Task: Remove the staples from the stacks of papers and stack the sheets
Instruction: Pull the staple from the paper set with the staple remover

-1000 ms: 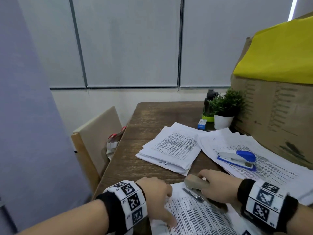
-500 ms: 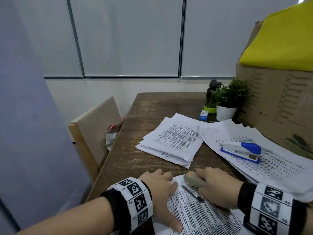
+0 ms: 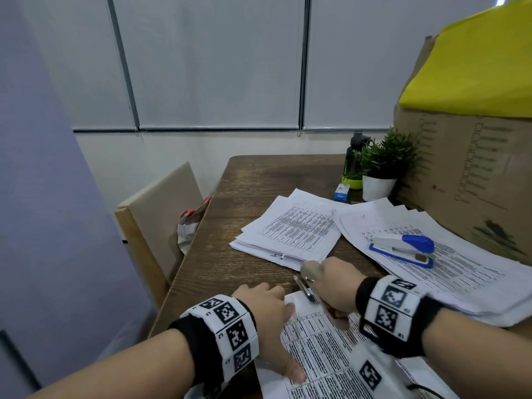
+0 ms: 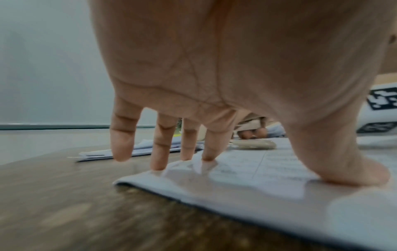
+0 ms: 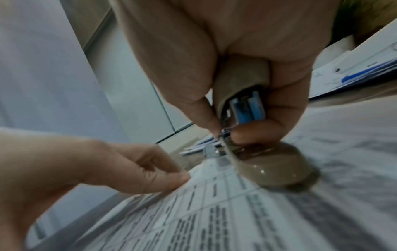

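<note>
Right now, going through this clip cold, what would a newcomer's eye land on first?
Probably the two hands at the near table edge: the right hand grips a beige staple remover at the corner of a printed stack, which the left hand presses flat with spread fingers. Behind them, a blue-and-white stapler lies on a paper pile to the right, before a large cardboard box.

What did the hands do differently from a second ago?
Not much. The right hand, gripping the beige stapler throughout, tipped it up more steeply at the top corner of the near stack. The left hand stayed pressing those sheets flat. The blue stapler and the other papers have not moved.
</note>
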### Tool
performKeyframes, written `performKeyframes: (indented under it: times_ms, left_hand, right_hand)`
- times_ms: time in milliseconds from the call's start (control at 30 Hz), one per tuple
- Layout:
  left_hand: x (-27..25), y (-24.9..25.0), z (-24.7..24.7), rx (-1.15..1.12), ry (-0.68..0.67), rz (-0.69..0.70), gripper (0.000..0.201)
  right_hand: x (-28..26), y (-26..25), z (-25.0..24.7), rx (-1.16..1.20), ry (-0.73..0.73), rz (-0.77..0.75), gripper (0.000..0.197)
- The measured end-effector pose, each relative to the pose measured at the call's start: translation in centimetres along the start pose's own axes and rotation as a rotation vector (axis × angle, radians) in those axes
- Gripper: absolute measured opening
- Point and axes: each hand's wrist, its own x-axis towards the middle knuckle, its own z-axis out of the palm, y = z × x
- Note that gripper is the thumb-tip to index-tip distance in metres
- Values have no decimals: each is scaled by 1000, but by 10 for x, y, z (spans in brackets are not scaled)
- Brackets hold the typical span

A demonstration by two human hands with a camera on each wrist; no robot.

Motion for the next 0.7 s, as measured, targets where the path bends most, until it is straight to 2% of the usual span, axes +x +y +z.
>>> performKeyframes:
  times_ms: [67, 133, 233, 300, 367, 400, 467, 600, 700]
  left_hand:
    - [-6, -7, -1, -27, 2, -78, 95]
    - [-7, -17, -4, -182, 99, -179, 76]
    - [-4, -31, -6, -616, 332, -266, 60]
    - [-2, -32, -6, -985, 444, -240, 51]
    - [-7, -30, -7, -1272, 503, -188, 29]
    - [-9, -31, -6, -1345, 517, -177, 20]
    - [-15, -38, -2, -1435, 528, -191, 13]
    - [-26, -63, 16, -1558, 529, -339, 8]
    - [-43, -88, 34, -1601, 534, -447, 15]
  right_hand:
    - [-5, 10, 1, 180, 28, -17, 14]
    - [-11, 15, 5, 349, 54, -49, 8]
    - [-16, 10, 5, 425, 116, -139, 5]
    - [-18, -3, 4, 510, 150, -191, 6]
    - [-18, -19, 2, 562, 170, -226, 8]
    - [-17, -27, 2, 535, 189, -250, 8]
    - [-17, -44, 1, 450, 217, -308, 8]
    - [-22, -81, 6, 174, 220, -434, 14]
    - [-19, -102, 17, 154, 177, -444, 11]
